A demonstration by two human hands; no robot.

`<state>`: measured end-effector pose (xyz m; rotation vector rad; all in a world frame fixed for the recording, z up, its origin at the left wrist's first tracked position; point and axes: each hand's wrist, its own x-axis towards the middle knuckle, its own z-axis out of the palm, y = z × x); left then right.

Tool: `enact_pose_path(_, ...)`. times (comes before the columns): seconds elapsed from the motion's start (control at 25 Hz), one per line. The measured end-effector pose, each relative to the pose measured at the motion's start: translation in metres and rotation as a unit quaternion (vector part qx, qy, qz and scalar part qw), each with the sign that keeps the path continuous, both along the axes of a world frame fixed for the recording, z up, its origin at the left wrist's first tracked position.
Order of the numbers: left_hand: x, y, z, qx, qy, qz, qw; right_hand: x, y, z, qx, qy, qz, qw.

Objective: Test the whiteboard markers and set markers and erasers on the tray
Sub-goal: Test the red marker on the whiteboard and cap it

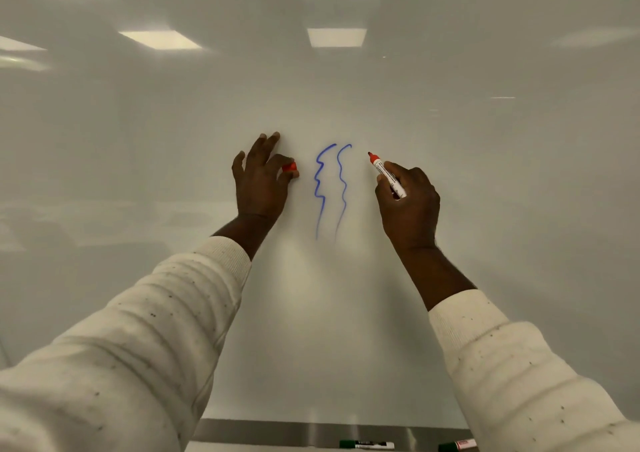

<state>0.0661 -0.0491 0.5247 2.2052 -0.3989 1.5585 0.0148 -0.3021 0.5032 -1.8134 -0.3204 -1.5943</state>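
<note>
My right hand [408, 202] grips an uncapped red marker [387, 173], its tip pointing up-left close to the whiteboard [485, 209], just right of two wavy blue lines [330, 188]. My left hand [260, 178] pinches the marker's red cap [289, 167] between thumb and forefinger, with its other fingers spread against the board to the left of the blue lines. No red line shows on the board.
A metal tray [277, 432] runs along the board's bottom edge. A green-capped marker [366, 444] lies on it, and a second green-capped marker [458, 445] lies to its right by my right sleeve. Ceiling lights reflect in the board's upper part.
</note>
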Motion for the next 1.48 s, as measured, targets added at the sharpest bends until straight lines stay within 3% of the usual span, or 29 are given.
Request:
enact_pose_path(0.24,-0.001,-0.005,-0.007,-0.021,0.006,-0.019,1.0,0.016,-0.002,0.006,-0.001,0.047,-0.032,0.998)
enact_pose_path(0.4,0.0,-0.005,-0.006,-0.017,0.008,-0.009,1.0,0.009,0.009,0.0,-0.07,0.046,-0.044,0.996)
enact_pose_path(0.88,-0.007,-0.005,-0.018,-0.009,0.052,0.005,0.999,-0.011,-0.002,-0.084,-0.104,0.101,-0.048,0.988)
enact_pose_path(0.96,-0.011,-0.004,-0.028,-0.003,0.065,0.006,0.998,-0.016,0.002,-0.103,-0.146,0.12,-0.028,0.982)
enact_pose_path(1.24,-0.029,-0.004,-0.093,0.011,0.08,0.011,0.997,-0.027,0.004,-0.133,-0.091,0.149,0.062,0.983)
enact_pose_path(1.48,-0.058,-0.007,-0.17,0.055,0.137,0.027,0.989,-0.031,0.008,-0.183,-0.132,0.208,0.025,0.969)
